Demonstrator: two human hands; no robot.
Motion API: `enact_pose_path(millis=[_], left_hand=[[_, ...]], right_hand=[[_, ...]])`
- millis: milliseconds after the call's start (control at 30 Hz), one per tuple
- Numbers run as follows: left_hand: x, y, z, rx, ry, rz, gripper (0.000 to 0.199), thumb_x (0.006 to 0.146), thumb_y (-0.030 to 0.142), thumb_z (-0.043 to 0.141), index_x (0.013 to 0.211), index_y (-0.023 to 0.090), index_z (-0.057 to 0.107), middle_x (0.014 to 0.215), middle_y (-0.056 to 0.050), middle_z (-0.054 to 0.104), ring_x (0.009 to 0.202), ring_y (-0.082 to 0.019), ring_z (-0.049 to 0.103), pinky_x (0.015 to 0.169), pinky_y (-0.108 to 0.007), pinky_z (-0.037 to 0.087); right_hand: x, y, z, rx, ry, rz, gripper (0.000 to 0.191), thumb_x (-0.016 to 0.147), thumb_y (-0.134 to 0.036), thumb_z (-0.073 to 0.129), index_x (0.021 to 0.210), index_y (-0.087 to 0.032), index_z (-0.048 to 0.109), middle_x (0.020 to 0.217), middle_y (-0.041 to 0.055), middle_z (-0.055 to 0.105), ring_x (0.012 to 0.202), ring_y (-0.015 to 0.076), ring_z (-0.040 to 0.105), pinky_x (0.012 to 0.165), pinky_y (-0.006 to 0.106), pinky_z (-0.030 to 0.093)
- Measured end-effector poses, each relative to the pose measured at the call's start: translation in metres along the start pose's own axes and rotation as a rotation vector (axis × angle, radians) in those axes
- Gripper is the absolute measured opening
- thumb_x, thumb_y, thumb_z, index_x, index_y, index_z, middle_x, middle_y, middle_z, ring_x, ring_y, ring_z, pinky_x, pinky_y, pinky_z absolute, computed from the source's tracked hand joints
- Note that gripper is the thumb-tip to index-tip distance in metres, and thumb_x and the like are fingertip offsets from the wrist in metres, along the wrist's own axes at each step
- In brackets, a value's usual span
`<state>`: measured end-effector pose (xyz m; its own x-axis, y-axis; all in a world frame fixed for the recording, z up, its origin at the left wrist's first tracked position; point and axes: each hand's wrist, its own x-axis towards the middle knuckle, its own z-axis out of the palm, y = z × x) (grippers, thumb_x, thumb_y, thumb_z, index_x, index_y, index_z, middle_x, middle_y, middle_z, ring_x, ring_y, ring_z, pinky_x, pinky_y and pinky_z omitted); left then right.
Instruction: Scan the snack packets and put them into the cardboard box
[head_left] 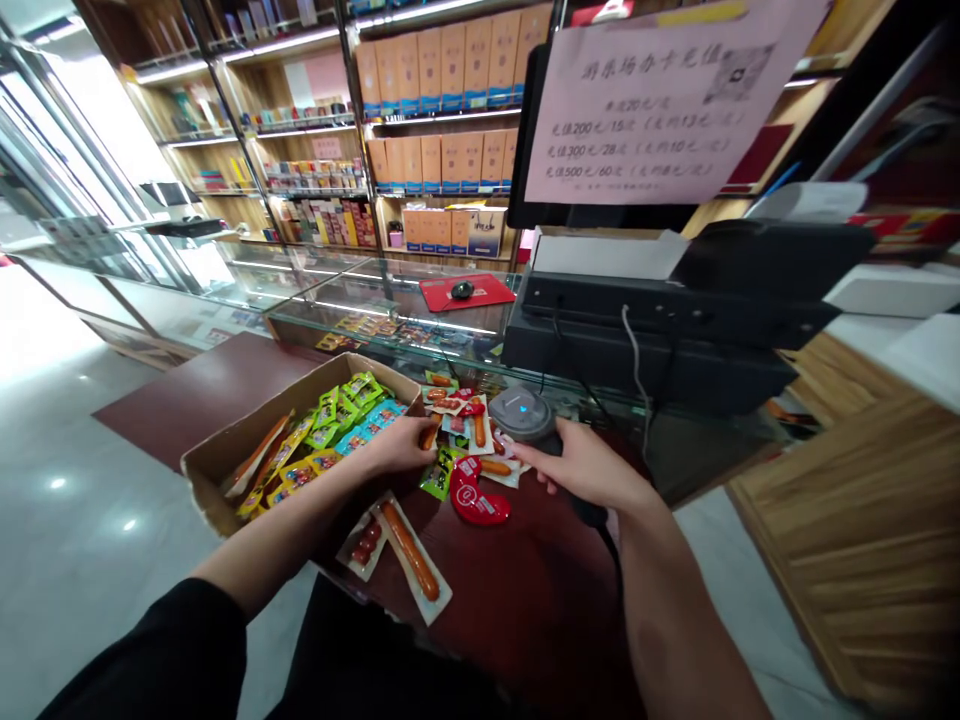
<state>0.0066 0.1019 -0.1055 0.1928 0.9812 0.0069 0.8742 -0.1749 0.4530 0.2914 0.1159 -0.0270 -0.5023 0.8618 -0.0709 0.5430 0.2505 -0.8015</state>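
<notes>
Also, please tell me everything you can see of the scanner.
The scanner has a rounded grey head with a small blue light and a dark handle, seemingly plastic. The right hand grips it, hiding part of the handle. Its head is by the snack packs; a dark cable leaves its lower end.

There is 1 scanner (pixel 520 412), 1 open carton (pixel 238 428), 1 crescent packet (pixel 474 498), 1 mouse (pixel 463 290) and 1 mat (pixel 491 291).

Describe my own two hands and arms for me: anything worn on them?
Both the left hand and right hand are bare, with no glove, watch or bracelet visible. A loose black sleeve covers the left arm down to about the elbow. No sleeve shows on the right arm within view.
</notes>
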Motion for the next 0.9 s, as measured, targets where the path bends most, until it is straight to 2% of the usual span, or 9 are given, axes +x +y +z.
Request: enact_pose_path(millis=[200,333,433,533,667,733,900], left_hand=[[0.007,-0.005,-0.028,-0.303,0.22,-0.173,0.023,0.068,0.032,0.063,0.085,0.016,0.065,0.066,0.0,0.064,0.06,-0.013,0.058,0.054,-0.022,0.042],[0.009,-0.016,-0.055,-0.605,0.28,-0.24,0.027,0.067,0.038,0.069,0.08,0.015,0.066,0.074,-0.003,0.069,0.065,-0.015,0.063,0.055,-0.022,0.048],[0.013,-0.026,-0.065,-0.863,0.311,-0.267,0.036,0.062,0.04,0.076,0.084,0.013,0.07,0.084,-0.009,0.071,0.074,-0.018,0.066,0.062,-0.026,0.053],[0.02,-0.032,-0.063,-1.136,0.289,-0.296,0.042,0.057,0.037,0.082,0.087,0.011,0.07,0.091,-0.011,0.071,0.077,-0.019,0.067,0.07,-0.03,0.056],[0.026,-0.03,-0.055,-1.324,0.248,-0.336,0.04,0.055,0.034,0.085,0.083,0.01,0.069,0.074,-0.006,0.068,0.065,-0.013,0.062,0.073,-0.034,0.057],[0.025,-0.026,-0.052,-1.323,0.235,-0.305,0.041,0.059,0.038,0.083,0.086,0.011,0.068,0.07,-0.003,0.065,0.062,-0.011,0.06,0.07,-0.033,0.057],[0.017,-0.008,-0.047,-1.138,0.105,-0.192,0.046,0.074,0.053,0.067,0.105,0.02,0.065,0.086,-0.002,0.067,0.065,-0.011,0.062,0.061,-0.026,0.053]], right_hand=[[0.001,-0.002,0.005,-0.008,-0.051,0.005,0.043,0.081,-0.053,0.062,0.104,-0.016,0.06,0.063,0.0027,0.067,0.045,0.0147,0.06,0.045,0.026,0.047],[0.003,-0.003,0.005,0.011,-0.055,0.022,0.043,0.081,-0.052,0.063,0.105,-0.016,0.059,0.067,0.0036,0.068,0.046,0.0145,0.061,0.045,0.026,0.047],[0.005,-0.002,0.009,0.025,-0.073,0.018,0.042,0.082,-0.051,0.062,0.105,-0.016,0.059,0.063,0.0025,0.067,0.046,0.0146,0.06,0.046,0.026,0.047],[0.007,0.0,0.015,0.029,-0.097,0.01,0.042,0.082,-0.051,0.062,0.106,-0.017,0.059,0.065,0.0028,0.068,0.047,0.0147,0.061,0.046,0.026,0.048],[0.007,-0.003,0.021,0.042,-0.133,0.004,0.044,0.081,-0.049,0.063,0.11,-0.016,0.059,0.068,0.003,0.068,0.048,0.0145,0.062,0.046,0.026,0.049],[0.006,-0.005,0.022,0.042,-0.131,0.005,0.044,0.081,-0.048,0.064,0.11,-0.016,0.059,0.067,0.0027,0.068,0.047,0.0142,0.061,0.046,0.025,0.048],[0.004,-0.008,0.023,0.052,-0.088,-0.008,0.041,0.082,-0.047,0.063,0.108,-0.016,0.06,0.068,0.0032,0.068,0.048,0.0138,0.061,0.046,0.026,0.049]])
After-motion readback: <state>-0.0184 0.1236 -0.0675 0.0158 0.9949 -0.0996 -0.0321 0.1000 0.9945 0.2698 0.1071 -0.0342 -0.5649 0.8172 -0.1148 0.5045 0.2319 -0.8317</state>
